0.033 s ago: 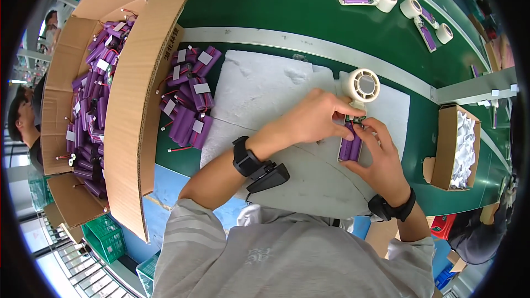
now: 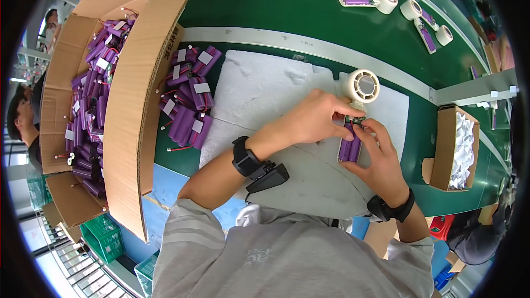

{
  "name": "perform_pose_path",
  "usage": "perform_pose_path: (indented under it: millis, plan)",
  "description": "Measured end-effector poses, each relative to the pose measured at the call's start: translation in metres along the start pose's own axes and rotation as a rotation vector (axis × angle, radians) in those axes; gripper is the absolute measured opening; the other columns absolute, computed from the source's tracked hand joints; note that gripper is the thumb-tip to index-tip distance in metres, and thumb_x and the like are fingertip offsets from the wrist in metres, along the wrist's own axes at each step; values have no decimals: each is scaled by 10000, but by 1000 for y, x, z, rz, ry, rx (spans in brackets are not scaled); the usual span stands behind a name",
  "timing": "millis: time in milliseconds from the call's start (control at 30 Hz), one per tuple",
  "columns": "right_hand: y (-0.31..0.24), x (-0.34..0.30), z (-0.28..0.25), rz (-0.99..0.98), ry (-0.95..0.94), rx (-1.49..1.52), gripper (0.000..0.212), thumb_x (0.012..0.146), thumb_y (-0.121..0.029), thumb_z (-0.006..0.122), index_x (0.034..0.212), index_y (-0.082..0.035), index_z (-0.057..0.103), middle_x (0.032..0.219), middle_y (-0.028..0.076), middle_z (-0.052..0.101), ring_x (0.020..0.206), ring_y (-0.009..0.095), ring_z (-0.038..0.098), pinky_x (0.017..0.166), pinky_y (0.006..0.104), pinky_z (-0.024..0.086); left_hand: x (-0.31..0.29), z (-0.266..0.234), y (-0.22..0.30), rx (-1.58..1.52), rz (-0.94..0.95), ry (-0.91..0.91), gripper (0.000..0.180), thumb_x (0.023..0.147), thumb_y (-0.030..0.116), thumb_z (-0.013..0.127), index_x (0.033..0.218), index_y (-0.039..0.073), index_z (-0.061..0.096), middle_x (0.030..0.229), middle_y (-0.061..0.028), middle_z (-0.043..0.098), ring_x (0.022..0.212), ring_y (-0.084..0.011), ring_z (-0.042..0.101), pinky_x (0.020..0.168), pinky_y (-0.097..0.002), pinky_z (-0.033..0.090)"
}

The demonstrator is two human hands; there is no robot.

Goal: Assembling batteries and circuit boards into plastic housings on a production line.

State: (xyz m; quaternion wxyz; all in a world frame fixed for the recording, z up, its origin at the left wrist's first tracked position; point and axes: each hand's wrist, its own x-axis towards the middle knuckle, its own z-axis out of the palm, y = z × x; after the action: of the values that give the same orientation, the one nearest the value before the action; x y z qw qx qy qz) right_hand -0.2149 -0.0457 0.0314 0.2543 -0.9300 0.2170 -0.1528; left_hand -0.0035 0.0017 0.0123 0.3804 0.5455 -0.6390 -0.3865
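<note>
A cream handheld fan (image 2: 365,84) lies on the white foam sheet (image 2: 265,77), its round head pointing away from me and its handle open. A purple two-cell battery pack (image 2: 349,149) sits in the handle, below a small green circuit board (image 2: 359,121). My left hand (image 2: 312,118) closes on the fan from the left, index finger and thumb around the board end. From the right, my right hand (image 2: 381,160) grips the handle, thumb near its lower end and fingers by the board. The fingers partly hide the wires there.
Loose purple battery packs (image 2: 190,96) are piled left of the foam, beside a large cardboard box (image 2: 130,110) full of more. A small carton (image 2: 441,149) of white pieces stands at right. Beyond a pale rail (image 2: 309,41) lie other open fans (image 2: 359,0). A person (image 2: 25,113) is at far left.
</note>
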Motion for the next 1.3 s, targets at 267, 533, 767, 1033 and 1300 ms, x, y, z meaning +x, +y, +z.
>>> perform_pose_path:
  millis: [267, 533, 767, 1033, 1300]
  plan:
    - [29, 30, -6, 76, 152, -184, 635, 656, -84, 824, 1230, -15, 559, 1280, 158, 493, 1059, 338, 580, 884, 392, 500, 4, 6, -10, 62, 161, 309, 444, 739, 105, 780, 1163, 70, 654, 1119, -139, 643, 938, -299, 642, 803, -379, 528]
    - [-5, 133, -34, -115, 69, -79, 532, 769, -75, 732, 1270, -61, 552, 1152, 139, 595, 957, 248, 583, 813, 340, 495, 0, 19, -30, 214, 210, 312, 345, 780, 120, 736, 1102, 46, 636, 1064, -157, 630, 929, -321, 623, 829, -404, 513]
    - [-101, 197, 58, -643, -610, 193, 484, 838, -144, 657, 1307, -88, 553, 951, 156, 669, 915, 306, 622, 771, 409, 504, -14, 30, -51, -105, 100, 186, 255, 781, 118, 710, 1007, 19, 645, 1044, -186, 628, 956, -343, 620, 829, -414, 508]
    - [-102, 223, 54, -432, -562, 318, 149, 875, -129, 637, 881, 4, 705, 755, 145, 637, 616, 259, 550, 585, 348, 441, -29, 18, -39, -501, -79, 79, 169, 794, 86, 685, 948, 23, 652, 967, -147, 644, 905, -306, 632, 800, -409, 508]
    - [-66, 124, -68, -84, -193, 593, 203, 890, -139, 676, 807, 46, 663, 655, 58, 582, 635, 114, 631, 525, 247, 446, 3, 4, -21, 14, 253, 309, 199, 885, 144, 636, 1049, 32, 628, 864, -67, 645, 859, -201, 628, 763, -365, 511]
